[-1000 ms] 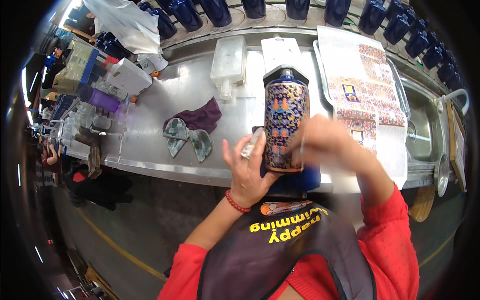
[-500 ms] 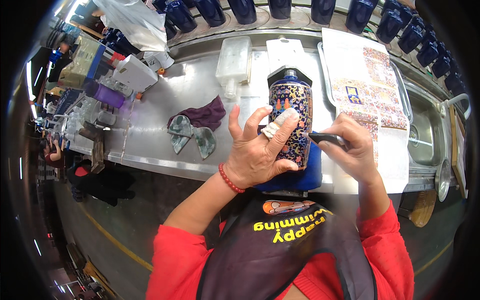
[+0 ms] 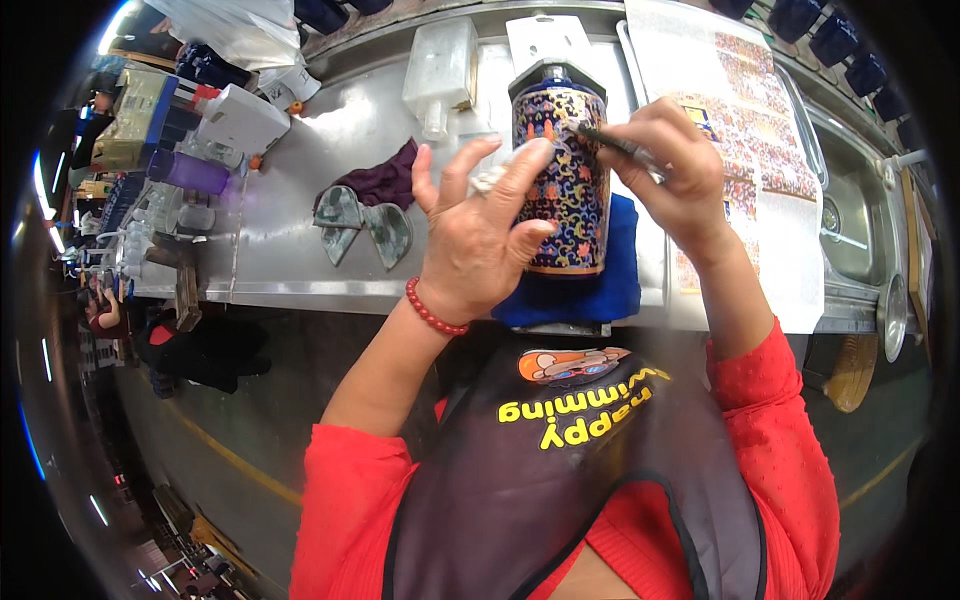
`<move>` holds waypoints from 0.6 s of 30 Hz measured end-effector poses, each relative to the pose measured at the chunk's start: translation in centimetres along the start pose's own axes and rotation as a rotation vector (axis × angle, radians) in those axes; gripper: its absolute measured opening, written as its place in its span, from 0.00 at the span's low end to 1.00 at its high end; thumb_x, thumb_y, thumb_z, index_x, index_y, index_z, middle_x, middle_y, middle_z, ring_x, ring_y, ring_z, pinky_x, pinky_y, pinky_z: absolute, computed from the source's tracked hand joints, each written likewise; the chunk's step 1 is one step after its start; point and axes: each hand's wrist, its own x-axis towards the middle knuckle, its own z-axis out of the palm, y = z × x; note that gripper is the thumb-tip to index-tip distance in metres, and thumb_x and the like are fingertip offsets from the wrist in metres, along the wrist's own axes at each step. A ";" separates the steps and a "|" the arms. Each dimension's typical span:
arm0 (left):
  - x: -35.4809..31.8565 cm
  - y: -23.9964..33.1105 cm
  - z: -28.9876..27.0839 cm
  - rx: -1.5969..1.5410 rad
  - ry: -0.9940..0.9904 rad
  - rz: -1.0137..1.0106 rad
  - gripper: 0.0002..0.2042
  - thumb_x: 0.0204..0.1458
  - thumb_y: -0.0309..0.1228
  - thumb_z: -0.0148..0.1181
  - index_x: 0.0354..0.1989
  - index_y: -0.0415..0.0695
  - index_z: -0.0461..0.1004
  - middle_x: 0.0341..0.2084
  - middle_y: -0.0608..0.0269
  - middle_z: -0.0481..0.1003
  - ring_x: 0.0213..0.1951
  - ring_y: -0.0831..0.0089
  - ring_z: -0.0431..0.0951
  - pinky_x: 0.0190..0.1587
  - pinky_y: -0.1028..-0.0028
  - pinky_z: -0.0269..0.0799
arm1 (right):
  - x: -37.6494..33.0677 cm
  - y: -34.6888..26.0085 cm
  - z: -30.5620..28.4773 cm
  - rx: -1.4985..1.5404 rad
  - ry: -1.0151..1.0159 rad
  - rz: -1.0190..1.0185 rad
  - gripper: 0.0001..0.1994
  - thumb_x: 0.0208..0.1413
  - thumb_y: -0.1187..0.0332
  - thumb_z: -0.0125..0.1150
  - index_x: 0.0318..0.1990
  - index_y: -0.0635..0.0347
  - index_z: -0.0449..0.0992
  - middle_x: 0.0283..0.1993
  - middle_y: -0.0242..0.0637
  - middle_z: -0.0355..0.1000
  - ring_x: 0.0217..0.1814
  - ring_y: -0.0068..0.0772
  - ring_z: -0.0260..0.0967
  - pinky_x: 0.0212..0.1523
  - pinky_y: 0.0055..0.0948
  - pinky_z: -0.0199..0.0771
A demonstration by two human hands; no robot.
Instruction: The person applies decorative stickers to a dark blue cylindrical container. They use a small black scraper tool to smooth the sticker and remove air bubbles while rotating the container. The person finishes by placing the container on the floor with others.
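Note:
A dark blue bottle (image 3: 563, 205) with a many-coloured floral pattern lies on its side, neck pointing away from me. Its shoulder rests by a dark angular support (image 3: 590, 75), and its base is over a blue cloth (image 3: 622, 240). My left hand (image 3: 475, 225) is spread at the bottle's left side, index fingertip and thumb at the patterned surface. A white wad or wrapping (image 3: 488, 178) shows among its fingers; how it is held is hidden. My right hand (image 3: 675, 170) grips a slim black pen-like tool (image 3: 612, 142), its end at the bottle's upper right face.
Patterned printed sheets (image 3: 785, 180) lie on white paper to the right, beside a metal sink (image 3: 850, 225). Left on the steel table (image 3: 330, 265) are a purple cloth (image 3: 385, 178) and green mottled pads (image 3: 385, 235). A translucent square bottle (image 3: 440, 75) lies farther back.
The view has shifted, so the table sits higher. My right hand has brought the tool from the bottle's lower right side up toward its shoulder. My left index finger has shifted, its white wad now off the bottle.

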 end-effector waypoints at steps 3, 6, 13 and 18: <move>-1.9 0.2 -0.2 -0.191 0.081 -0.092 0.25 0.67 0.47 0.48 0.64 0.42 0.71 0.57 0.58 0.77 0.64 0.55 0.65 0.71 0.45 0.36 | -1.7 -2.5 -0.9 -0.074 -0.223 -0.514 0.14 0.39 0.78 0.69 0.38 0.55 0.82 0.35 0.34 0.70 0.34 0.38 0.66 0.37 0.39 0.65; -3.5 1.3 -0.3 -0.278 0.071 -0.123 0.24 0.61 0.39 0.55 0.64 0.41 0.71 0.58 0.55 0.76 0.63 0.53 0.66 0.72 0.46 0.38 | -4.1 -3.2 -2.2 0.312 -0.653 -0.387 0.09 0.46 0.71 0.72 0.36 0.53 0.81 0.30 0.30 0.66 0.34 0.32 0.68 0.42 0.35 0.67; -3.2 3.8 1.6 0.128 0.018 -0.065 0.46 0.42 0.44 0.73 0.72 0.46 0.61 0.66 0.54 0.66 0.67 0.53 0.60 0.70 0.38 0.31 | -5.3 -0.3 -1.9 0.057 -0.262 -0.242 0.18 0.40 0.79 0.77 0.43 0.60 0.82 0.35 0.36 0.70 0.35 0.35 0.70 0.33 0.30 0.69; -3.6 2.8 2.4 0.069 0.075 -0.057 0.44 0.48 0.50 0.70 0.71 0.41 0.62 0.63 0.53 0.70 0.66 0.52 0.63 0.69 0.37 0.32 | -5.1 -1.4 -2.0 0.484 -0.339 -0.083 0.16 0.40 0.78 0.77 0.40 0.58 0.84 0.32 0.33 0.71 0.35 0.31 0.71 0.33 0.32 0.69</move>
